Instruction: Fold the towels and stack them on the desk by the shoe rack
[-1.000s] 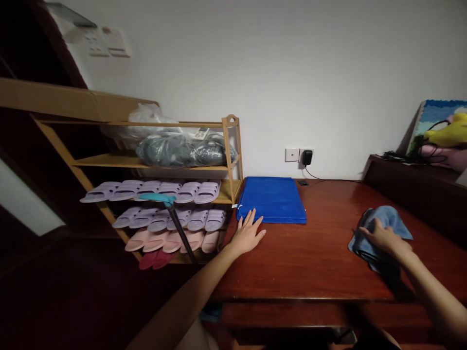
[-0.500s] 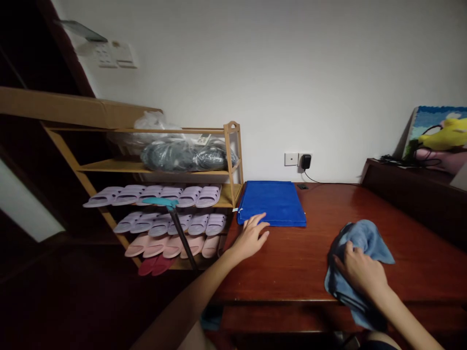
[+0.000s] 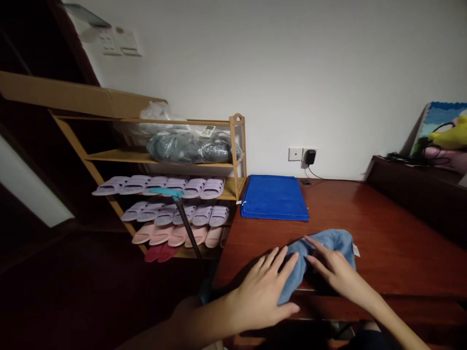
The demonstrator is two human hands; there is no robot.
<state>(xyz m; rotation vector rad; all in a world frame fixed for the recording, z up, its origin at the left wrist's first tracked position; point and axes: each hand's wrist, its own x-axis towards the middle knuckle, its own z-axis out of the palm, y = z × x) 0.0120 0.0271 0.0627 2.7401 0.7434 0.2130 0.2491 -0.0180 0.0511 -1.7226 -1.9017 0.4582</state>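
Steady the blue cloth (image 3: 337, 240) at the front edge of the surface (image 3: 394, 228) by pressing evenly with your left hand (image 3: 260, 294), fingers spread apart, and right hand (image 3: 341, 272), whose grip I cannot tell.

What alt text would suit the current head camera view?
A person's left hand and right hand touch a grayish-blue cloth near the front edge of a wooden table. Behind it lies folded bright-blue fabric; to the left, a rack holds slippers.
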